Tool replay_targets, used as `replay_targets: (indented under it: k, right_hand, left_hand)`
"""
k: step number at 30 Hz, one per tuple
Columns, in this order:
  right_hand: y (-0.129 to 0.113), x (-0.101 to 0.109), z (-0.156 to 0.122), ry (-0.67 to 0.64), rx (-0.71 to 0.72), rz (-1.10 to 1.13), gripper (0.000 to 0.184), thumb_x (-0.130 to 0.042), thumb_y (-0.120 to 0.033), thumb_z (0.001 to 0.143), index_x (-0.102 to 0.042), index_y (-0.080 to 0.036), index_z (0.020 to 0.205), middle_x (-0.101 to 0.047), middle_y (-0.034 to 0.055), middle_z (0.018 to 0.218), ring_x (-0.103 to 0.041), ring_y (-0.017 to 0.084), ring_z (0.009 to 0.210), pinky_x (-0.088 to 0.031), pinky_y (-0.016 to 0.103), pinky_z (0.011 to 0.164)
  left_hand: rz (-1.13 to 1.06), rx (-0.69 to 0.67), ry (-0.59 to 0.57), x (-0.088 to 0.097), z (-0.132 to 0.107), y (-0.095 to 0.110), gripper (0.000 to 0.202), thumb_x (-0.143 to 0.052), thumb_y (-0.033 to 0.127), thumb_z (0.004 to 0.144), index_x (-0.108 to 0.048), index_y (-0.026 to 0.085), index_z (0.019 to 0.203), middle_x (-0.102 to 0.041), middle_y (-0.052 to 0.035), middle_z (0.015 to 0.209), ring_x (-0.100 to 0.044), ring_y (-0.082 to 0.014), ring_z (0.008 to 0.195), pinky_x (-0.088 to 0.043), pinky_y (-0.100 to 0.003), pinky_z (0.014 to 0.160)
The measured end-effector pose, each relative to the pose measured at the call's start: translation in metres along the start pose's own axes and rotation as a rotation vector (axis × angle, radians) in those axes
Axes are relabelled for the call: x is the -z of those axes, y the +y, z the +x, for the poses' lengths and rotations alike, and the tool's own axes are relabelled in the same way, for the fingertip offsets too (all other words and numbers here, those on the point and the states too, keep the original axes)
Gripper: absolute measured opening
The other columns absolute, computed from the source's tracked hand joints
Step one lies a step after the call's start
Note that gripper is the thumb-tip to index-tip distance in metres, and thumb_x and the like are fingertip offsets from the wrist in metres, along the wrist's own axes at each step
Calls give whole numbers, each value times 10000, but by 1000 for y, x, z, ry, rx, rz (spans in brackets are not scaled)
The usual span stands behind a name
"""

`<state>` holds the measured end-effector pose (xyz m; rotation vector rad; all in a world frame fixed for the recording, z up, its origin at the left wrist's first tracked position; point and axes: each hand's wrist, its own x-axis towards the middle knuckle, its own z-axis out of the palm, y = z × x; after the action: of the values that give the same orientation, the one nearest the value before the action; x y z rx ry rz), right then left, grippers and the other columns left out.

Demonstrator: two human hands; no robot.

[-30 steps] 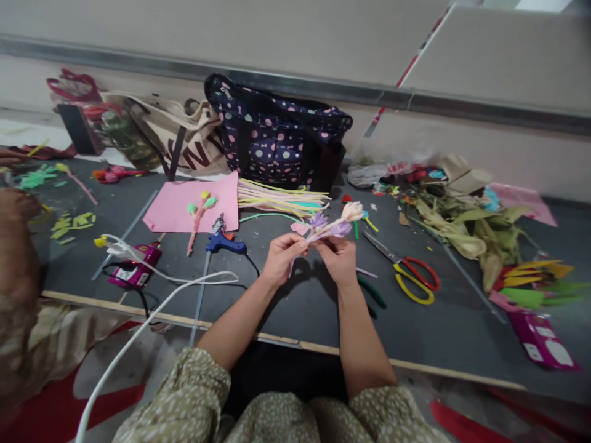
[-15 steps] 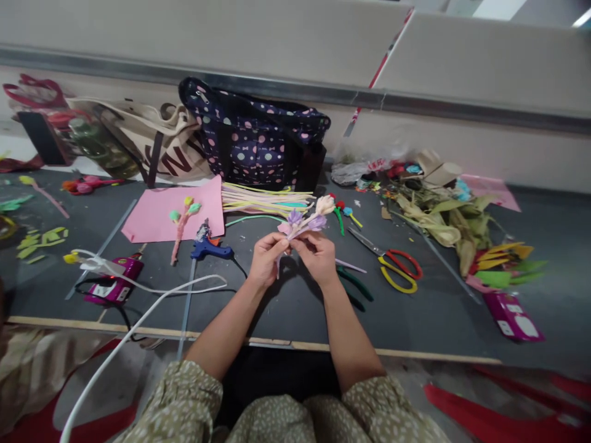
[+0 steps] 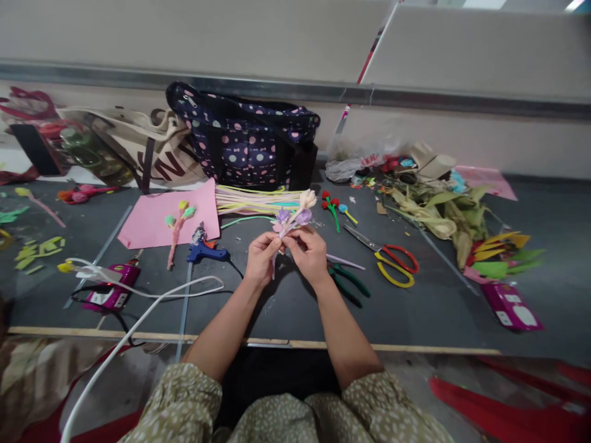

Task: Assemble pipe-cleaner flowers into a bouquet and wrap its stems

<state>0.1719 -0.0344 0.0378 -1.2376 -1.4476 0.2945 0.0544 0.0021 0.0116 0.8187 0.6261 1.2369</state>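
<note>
Between both hands, above the table, is a handmade flower sprig (image 3: 294,218) with purple blooms and one cream bloom, tilted up to the right. My left hand (image 3: 261,259) pinches its stem between thumb and fingers, and a thin lilac stem end hangs below. Closed just beside it, my right hand (image 3: 308,253) grips the sprig under the blooms; its fingertips are partly hidden. Dark green pliers (image 3: 349,284) lie right of my right wrist, with a lilac pipe cleaner (image 3: 347,263) by them. A blue glue gun (image 3: 206,251) rests left of my left hand.
Red-and-yellow-handled scissors (image 3: 385,255) lie to the right. Behind are a bundle of pipe cleaners (image 3: 244,202), pink paper (image 3: 144,220) bearing a finished sprig, and a dotted bag (image 3: 247,144). A white cable (image 3: 152,303) crosses the left front edge. Dried husks (image 3: 431,218) lie far right.
The camera view has turned slightly, so most table items appear shifted left. Both hands keep hold of the flower sprig, with little visible change in their grip.
</note>
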Motion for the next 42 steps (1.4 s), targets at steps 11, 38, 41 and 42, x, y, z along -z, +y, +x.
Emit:
replay_targets:
  k: [11,38,41,42]
  right_hand:
    - [0,-1,-1,-4,53,-134,143,-583,-266,907,-676,-222,807,-691,32,813,-640,173,806,-486,295,765]
    - [7,-11,-6,64,-273,75,205,-645,-365,837,-684,-193,941,-683,31,851,-597,155,721,-454,264,640]
    - [8,-10,-4,32,-340,192,233,-673,-379,801,-716,-182,917,-694,26,823,-588,148,670,-464,262,620]
    - [9,-9,-3,17,-362,228,232,-680,-388,791,-722,-179,881,-687,16,782,-576,143,643,-460,259,606]
  left_hand:
    - [-23,3,112,-4,0,1,227,-864,301,584,-709,158,667,-629,21,568,-535,-63,535,-432,-184,591]
    - [-161,88,150,-5,-2,-6,277,-863,327,605,-683,141,704,-643,11,613,-562,-70,570,-442,-191,611]
    - [-167,134,102,-5,-3,-8,274,-863,324,606,-691,136,705,-655,3,614,-574,-72,566,-448,-190,609]
    - [-162,149,83,-4,-3,-8,272,-862,322,607,-693,134,704,-657,1,611,-576,-72,563,-450,-189,607]
